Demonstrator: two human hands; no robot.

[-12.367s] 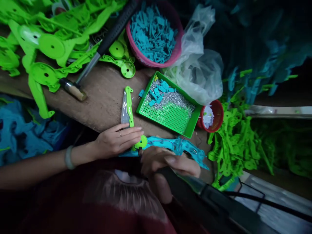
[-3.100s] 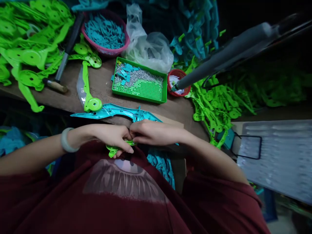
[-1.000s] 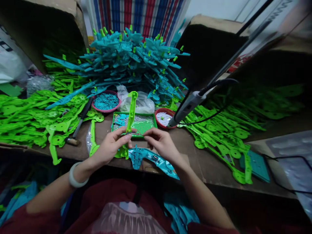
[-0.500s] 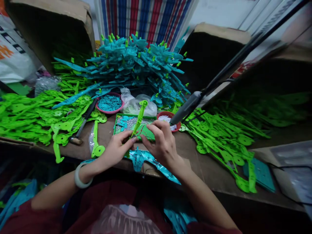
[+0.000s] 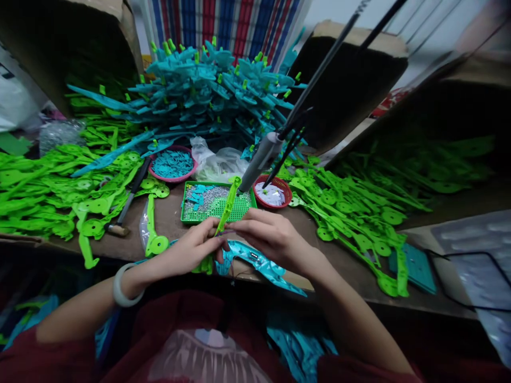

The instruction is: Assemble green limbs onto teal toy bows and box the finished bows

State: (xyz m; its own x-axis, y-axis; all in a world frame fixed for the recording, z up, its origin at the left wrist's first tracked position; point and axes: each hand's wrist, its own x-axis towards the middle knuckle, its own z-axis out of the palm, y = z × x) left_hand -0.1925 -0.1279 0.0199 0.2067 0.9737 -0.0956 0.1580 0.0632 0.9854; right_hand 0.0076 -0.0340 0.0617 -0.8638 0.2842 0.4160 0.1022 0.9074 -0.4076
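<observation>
1. At the centre of the frame, the left hand (image 5: 195, 247) held a green arm (image 5: 228, 205) near its lower part, fingers pinched on it; the arm tilted up and to the right.
2. The right hand (image 5: 275, 239) met it from the right, its fingers pressed together at the same spot on the arm.
3. A teal piece (image 5: 259, 263) lay on the table (image 5: 171, 221) just below both hands.
4. Behind them sat a green tray (image 5: 199, 215), with a red bowl (image 5: 284, 198) at its right and a pink bowl (image 5: 172, 165) at upper left.
5. A grey tool (image 5: 259, 159) hung over the red bowl.
6. A hammer (image 5: 123, 205) lay left of centre among green parts.
</observation>
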